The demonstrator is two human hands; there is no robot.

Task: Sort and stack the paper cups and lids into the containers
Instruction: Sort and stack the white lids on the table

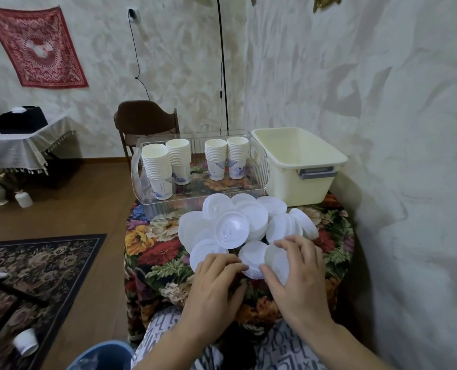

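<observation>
While both hands close in on the loose pile of white lids (244, 225), four stacks of paper cups (195, 161) stand sorted in the clear container (259, 166).

On the floral-covered table (152, 252), the left hand (216, 284) lies with fingers gently bent over the near lids, fingertips touching the edge of one lid at the front of the heap, while the right hand (299, 273) curls its fingers and thumb around a lid standing on edge at the pile's near right. The lids sprawl overlapping just in front of the clear container; some lean at the right side. The cream tub (302, 166) sits just right of the clear one, nothing visible inside from here. A brown chair (144, 118) stands behind the table.
</observation>
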